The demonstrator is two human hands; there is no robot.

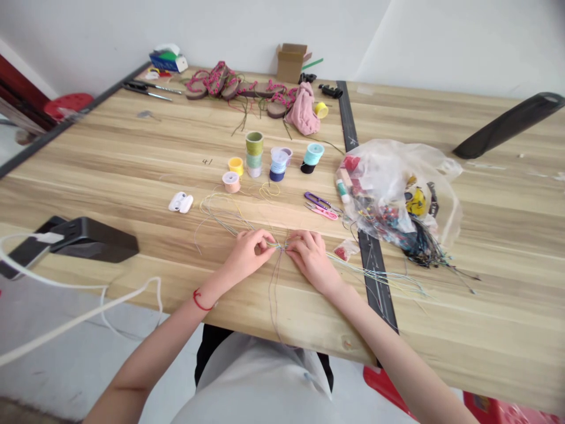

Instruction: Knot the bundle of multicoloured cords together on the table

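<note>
A bundle of thin coloured cords [281,248] runs between my two hands, just above the wooden table. My left hand [251,250] pinches the bundle on one side, thumb against fingertips. On the other side my right hand [309,253] also pinches it, a small gap apart. Loose cord ends loop away behind my left hand and fan out to the right past my right wrist. Two purplish strands hang from the middle toward the table's front edge. Thread spools [255,154] in several colours stand beyond my hands, some stacked.
Purple thread snips [317,200] and pink snips [324,212] lie near a clear plastic bag [399,188] of cords and beads. White earbud case [180,202], black stand [94,238] with white cable sit left. Braided cord pieces [220,82], a pink pouch [304,110] and cardboard box [291,62] are behind.
</note>
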